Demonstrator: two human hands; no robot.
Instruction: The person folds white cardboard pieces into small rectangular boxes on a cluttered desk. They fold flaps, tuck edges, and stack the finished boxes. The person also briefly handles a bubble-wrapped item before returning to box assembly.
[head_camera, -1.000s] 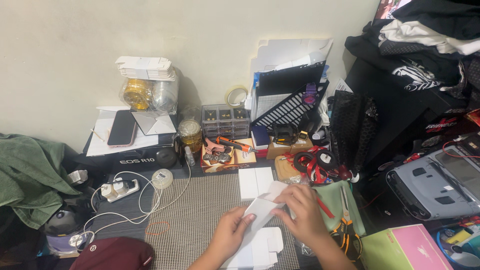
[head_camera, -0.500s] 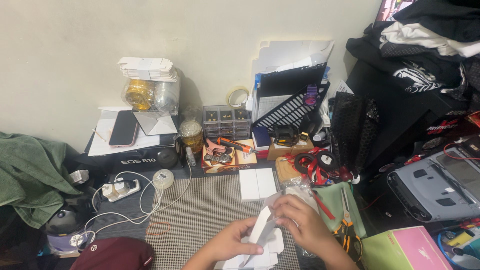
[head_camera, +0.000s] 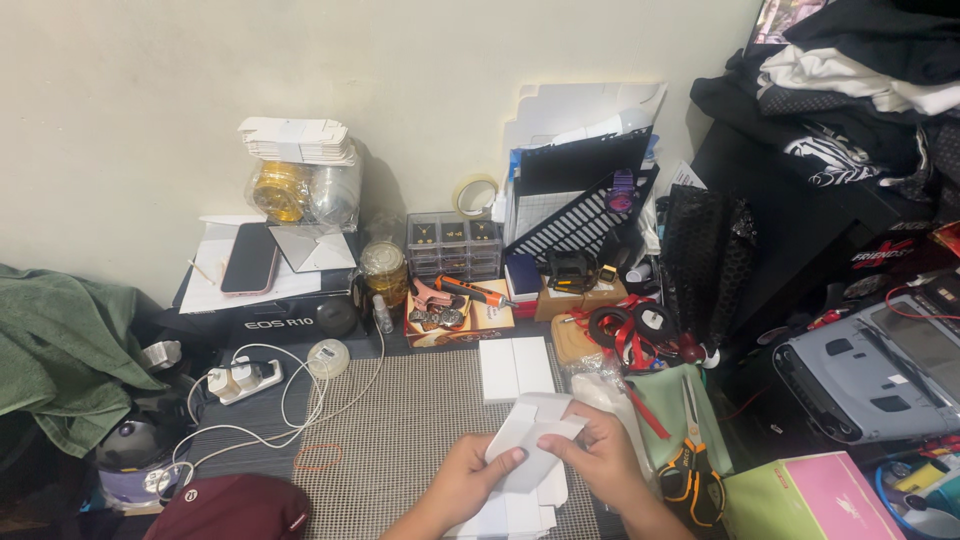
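Both my hands hold a small white cardboard box blank (head_camera: 533, 440), partly folded, above the grey woven mat (head_camera: 400, 420). My left hand (head_camera: 468, 482) grips its lower left edge with the thumb on top. My right hand (head_camera: 603, 458) pinches its right side. Under it lies a pile of flat white box blanks (head_camera: 515, 514) at the mat's near edge. A folded white box (head_camera: 514, 367) lies flat on the mat just beyond my hands.
A white power strip (head_camera: 240, 381) with cables lies at left, a maroon cap (head_camera: 235, 508) at the near left, a green cloth (head_camera: 55, 350) far left. Scissors (head_camera: 690, 440) lie on a green pouch at right. Boxes, jars and a black rack line the wall.
The box blank turned from edge-on back to a flatter, wider shape between my hands. Both hands stayed in about the same place over the pile.
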